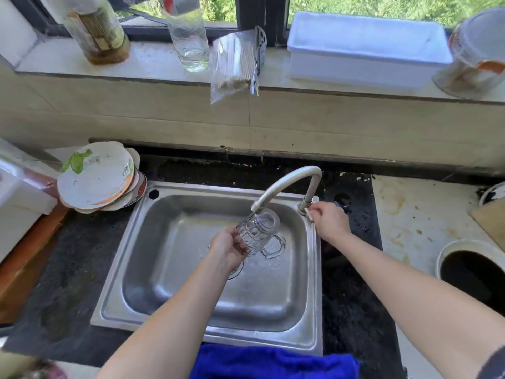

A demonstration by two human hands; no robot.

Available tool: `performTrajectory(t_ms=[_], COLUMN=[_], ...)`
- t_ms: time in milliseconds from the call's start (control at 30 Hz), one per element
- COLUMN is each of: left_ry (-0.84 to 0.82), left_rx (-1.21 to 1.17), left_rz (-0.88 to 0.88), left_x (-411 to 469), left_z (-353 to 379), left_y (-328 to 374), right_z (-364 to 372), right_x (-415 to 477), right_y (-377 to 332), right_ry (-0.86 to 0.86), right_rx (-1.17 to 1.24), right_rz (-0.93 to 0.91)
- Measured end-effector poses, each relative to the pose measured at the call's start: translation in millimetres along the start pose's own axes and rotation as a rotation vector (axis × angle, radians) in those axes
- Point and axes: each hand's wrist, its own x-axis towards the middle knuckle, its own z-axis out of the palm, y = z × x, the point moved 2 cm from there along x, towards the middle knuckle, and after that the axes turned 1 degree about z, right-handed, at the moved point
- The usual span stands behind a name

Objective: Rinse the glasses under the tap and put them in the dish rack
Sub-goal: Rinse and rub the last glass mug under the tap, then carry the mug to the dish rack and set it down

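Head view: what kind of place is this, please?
Most likely a home kitchen: a steel sink set in a dark counter, stacked plates beside it, and a glass mug held under the tap.

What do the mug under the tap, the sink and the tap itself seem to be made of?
The mug: probably clear glass, glossy; you see through it, and it has moulded dimples, though clear plastic is possible. The sink: stainless steel, brushed satin finish; grey with soft reflections. The tap: metal, likely steel too, duller silver sheen.
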Motion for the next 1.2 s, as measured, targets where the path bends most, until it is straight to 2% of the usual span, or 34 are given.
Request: performTrajectory(t_ms=[67, 167, 233, 267, 333, 367, 467, 533, 633, 700, 800, 933, 1000, 1200], left_ry=[-0.019, -0.016, -0.001, 0.013, 0.031, 0.016, -0.006, 0.037, 0.201, 0.300, 0.335, 0.278, 0.175, -0.163], left_rx=[-0.034, -0.067, -0.101, -0.110, -0.124, -0.129, -0.042, 0.197, 0.895, 1.251, 1.589, 1.898, 1.974, 2.154], left_rz=[0.000, 0.002, 0.028, 0.043, 0.061, 0.067, 0.112, 0.193, 0.430, 0.496, 0.615, 0.748, 0.832, 1.120], left_x=[-1.5, -6.5, -7.0, -6.9, -7.0, -9.1, -20.4, -30.7, -44.9, -56.8, -77.3, -90.5, -91.8, -101.8], left_z=[2.8, 4.4, 2.8, 1.8, -1.0, -0.5, -0.1, -4.8, -18.9, -27.0, -25.5, -7.5, 7.4, 62.6], left_y=[-1.7, -4.4, -6.0, -7.5, -11.7, -14.2, -22.4, -23.0, -15.4, -10.1, -7.5, -14.4, -24.5, -72.7], right_z=[-2.9, -12.0, -16.4, -17.4, -12.8, -10.2, -11.1, -12.7, -17.4, -21.9, -27.4, -36.3, -44.0, -74.4], right_x=[-1.9, -24.6, -52.2, -66.1, -88.7, -94.6, -98.4, -99.6, -100.5, -101.6, -106.5, -123.4, -135.8, -193.4], right_y=[-1.3, -12.5, -24.6, -32.0, -42.8, -45.2, -48.1, -47.6, -47.2, -48.0, -46.1, -33.4, -23.0, 41.1], right_ry=[-0.033, 0.089, 0.080, -0.032, -0.388, -0.502, -0.575, -0.592, -0.530, -0.467, -0.397, -0.330, -0.261, 0.064], right_rx=[0.013, -0.043, 0.096, 0.191, 0.324, 0.350, 0.315, 0.299, 0.231, 0.103, -0.046, -0.004, 0.032, 0.245], right_rz=[0.012, -0.079, -0.171, -0.184, -0.114, -0.071, -0.088, -0.136, -0.189, -0.227, -0.269, -0.185, -0.129, 0.193])
